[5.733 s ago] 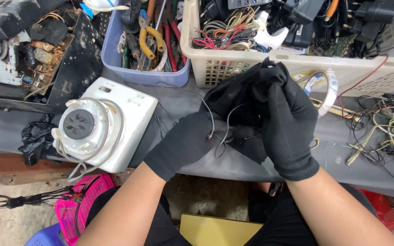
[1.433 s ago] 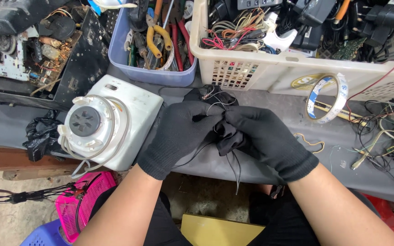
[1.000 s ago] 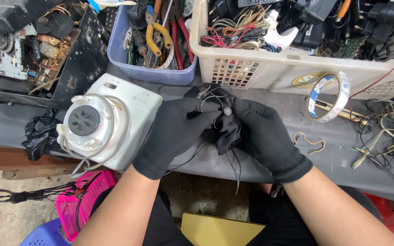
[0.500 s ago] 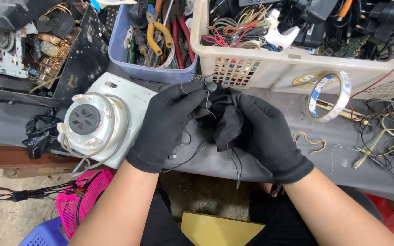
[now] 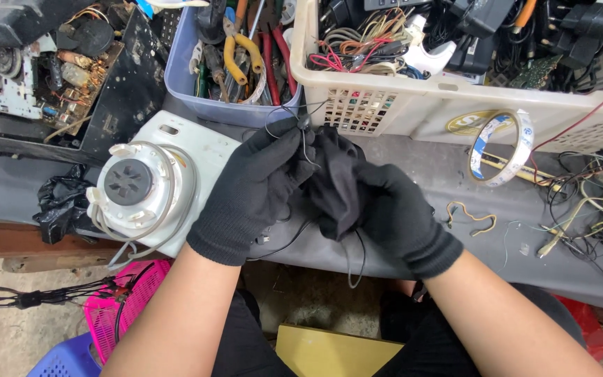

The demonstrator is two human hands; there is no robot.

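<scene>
Both hands wear black gloves over the grey bench. My left hand (image 5: 252, 192) pinches thin black wires (image 5: 303, 132) at its fingertips, near the blue bin. My right hand (image 5: 392, 213) grips a small black part (image 5: 333, 178) from which the wires run; more thin wires (image 5: 352, 262) hang down below it. What the black part is cannot be made out. A white camera body (image 5: 151, 185) with a round lens ring lies just left of my left hand.
A blue bin (image 5: 207, 105) of pliers and screwdrivers and a cream basket (image 5: 413, 105) of cables stand behind. An opened black circuit chassis (image 5: 71, 77) lies far left. A tape roll (image 5: 500, 146), rubber bands (image 5: 469, 216) and tangled wires (image 5: 594, 209) lie right. A pink basket (image 5: 123, 311) sits below.
Both hands have moved up and away from me towards the bins. My left hand has drawn the thin wires upward from the black part held in the right hand.
</scene>
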